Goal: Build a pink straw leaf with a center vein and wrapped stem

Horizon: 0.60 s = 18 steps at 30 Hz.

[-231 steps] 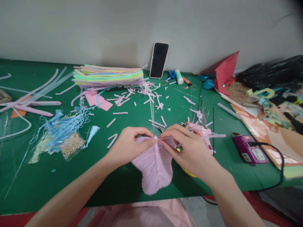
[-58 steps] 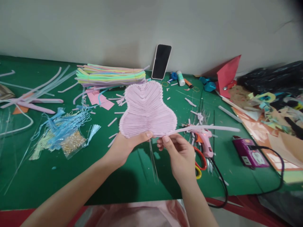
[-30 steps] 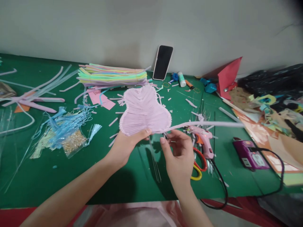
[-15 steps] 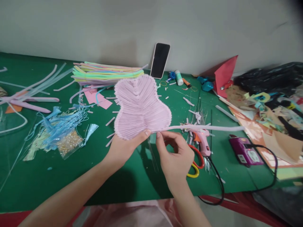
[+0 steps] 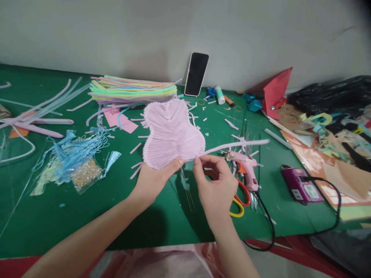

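Observation:
A pale pink-lilac wing-shaped piece [image 5: 174, 133] made of pipe cleaners hangs over the table, its rows fanning from a central line and its rim edged with a bumpy strip. My left hand [image 5: 152, 183] is closed on its lower edge, thumb in front and fingers hidden behind. At the lower right edge my right hand [image 5: 217, 185] pinches a pale lilac pipe cleaner [image 5: 234, 146], whose loose end sticks out to the right. Thin wires [image 5: 187, 189] hang from the piece between my hands.
Behind lie bundled pipe cleaners [image 5: 133, 89] and a leaning phone [image 5: 197, 74]. Blue tassels [image 5: 78, 152] and a bag of gold beads [image 5: 86, 175] are left. Right are a pink glue gun [image 5: 246, 170], scissors [image 5: 242, 197], a purple corded box [image 5: 301, 184] and paper scraps [image 5: 333, 135].
The wing-shaped piece has lowered and tipped back slightly. The pipe cleaner's loose end has swung up and inward, and my right hand's pinch has shifted slightly right along the edge.

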Motion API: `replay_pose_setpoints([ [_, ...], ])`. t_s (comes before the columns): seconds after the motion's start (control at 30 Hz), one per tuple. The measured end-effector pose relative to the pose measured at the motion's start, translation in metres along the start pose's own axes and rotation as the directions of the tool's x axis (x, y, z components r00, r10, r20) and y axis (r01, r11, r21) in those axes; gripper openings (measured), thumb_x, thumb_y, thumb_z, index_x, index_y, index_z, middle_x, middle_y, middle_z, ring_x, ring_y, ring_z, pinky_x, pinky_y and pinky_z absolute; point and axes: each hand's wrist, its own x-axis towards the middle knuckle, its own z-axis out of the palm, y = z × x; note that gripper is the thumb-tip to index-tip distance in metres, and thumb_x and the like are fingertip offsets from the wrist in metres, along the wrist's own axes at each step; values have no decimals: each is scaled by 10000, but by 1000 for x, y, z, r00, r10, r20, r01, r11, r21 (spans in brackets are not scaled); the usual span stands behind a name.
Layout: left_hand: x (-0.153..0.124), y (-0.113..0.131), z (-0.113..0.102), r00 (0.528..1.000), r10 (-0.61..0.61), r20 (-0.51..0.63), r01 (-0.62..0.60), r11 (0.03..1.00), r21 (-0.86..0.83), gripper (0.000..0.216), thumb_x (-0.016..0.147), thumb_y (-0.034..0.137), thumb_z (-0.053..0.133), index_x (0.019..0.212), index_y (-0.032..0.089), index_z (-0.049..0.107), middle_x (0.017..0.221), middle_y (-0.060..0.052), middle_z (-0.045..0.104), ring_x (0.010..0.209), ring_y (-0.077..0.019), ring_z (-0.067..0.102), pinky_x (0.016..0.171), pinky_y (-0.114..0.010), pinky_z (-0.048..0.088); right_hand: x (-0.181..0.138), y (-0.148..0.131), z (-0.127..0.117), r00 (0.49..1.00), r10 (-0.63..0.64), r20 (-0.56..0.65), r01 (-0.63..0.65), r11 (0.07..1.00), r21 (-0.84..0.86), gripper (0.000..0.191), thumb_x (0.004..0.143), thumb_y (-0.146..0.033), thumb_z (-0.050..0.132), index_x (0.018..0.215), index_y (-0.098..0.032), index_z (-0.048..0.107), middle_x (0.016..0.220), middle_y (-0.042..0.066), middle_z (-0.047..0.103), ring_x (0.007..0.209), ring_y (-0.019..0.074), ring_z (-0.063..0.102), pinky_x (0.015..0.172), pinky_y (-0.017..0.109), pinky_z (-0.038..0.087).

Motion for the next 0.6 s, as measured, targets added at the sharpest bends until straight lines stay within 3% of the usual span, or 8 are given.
replay_pose_setpoints([
  [0.23, 2, -2, 0, 998, -34, 43, 38, 996, -84, 195, 700, 262, 782, 878, 207, 725, 888, -11, 706, 799, -165, 621, 774, -322, 522, -3, 3, 4, 989, -148, -9, 147, 988, -40, 75, 819, -244, 651, 871, -194, 631, 785, 5, 671, 638, 116, 604, 547, 230, 513],
  [0.4, 4, -4, -2, 996, -59, 73, 66, 993, -98, 125, 698, 256, 781, 788, 190, 725, 877, -18, 718, 790, -161, 623, 692, -280, 507, 3, 8, 1, 946, -321, 32, 323, 940, -109, 41, 840, -178, 622, 868, -205, 609, 774, -3, 657, 624, 115, 574, 561, 247, 489],
  [0.47, 6, -5, -4, 991, -88, 104, 100, 989, -112, 140, 686, 248, 786, 805, 192, 738, 907, -26, 728, 828, -173, 631, 681, -271, 497, 8, 11, -2, 901, -427, 74, 433, 893, -121, 74, 844, -145, 611, 881, -208, 606, 779, 4, 659, 655, 128, 579, 584, 263, 485],
  [0.6, 7, -3, -7, 965, -174, 198, 205, 968, -146, 170, 645, 237, 803, 803, 195, 760, 938, -46, 743, 879, -201, 643, 680, -269, 488, 20, 19, -14, 751, -622, 222, 652, 753, -94, 164, 831, -73, 607, 914, -215, 597, 810, 25, 680, 748, 164, 601, 669, 305, 489],
])
